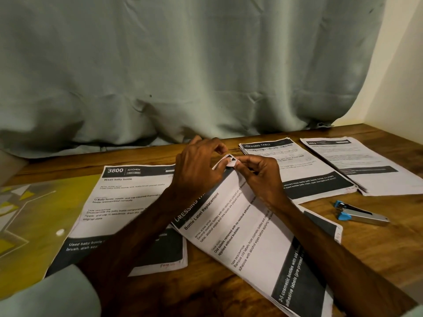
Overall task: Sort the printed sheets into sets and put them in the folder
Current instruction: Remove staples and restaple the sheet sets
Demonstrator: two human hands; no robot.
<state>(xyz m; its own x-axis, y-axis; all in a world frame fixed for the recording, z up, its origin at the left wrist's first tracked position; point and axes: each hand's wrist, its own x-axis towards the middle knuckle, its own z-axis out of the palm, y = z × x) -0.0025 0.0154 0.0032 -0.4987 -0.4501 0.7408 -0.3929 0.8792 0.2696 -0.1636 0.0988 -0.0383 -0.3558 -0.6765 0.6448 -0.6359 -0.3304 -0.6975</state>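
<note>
A set of printed sheets headed "Bottle Label Replacement" [251, 243] lies slanted on the wooden table [206, 291] in front of me. My right hand [258, 177] pinches its folded top corner between thumb and fingers. My left hand [199, 170] rests on the same corner with curled fingers just beside the fold. A "Wash baby bottle" sheet [121, 209] lies to the left, partly under my left forearm. Two more stacks, a "Dressing Table" stack [304, 170] and another printed stack [366, 165], sit at the back right. A yellow patterned folder [34, 220] lies at the far left.
A blue and silver stapler [359, 213] lies on the table to the right of the slanted sheets. A grey-green curtain [183, 76] hangs behind the table and bunches on its far edge. A pale wall [402, 65] borders the right side.
</note>
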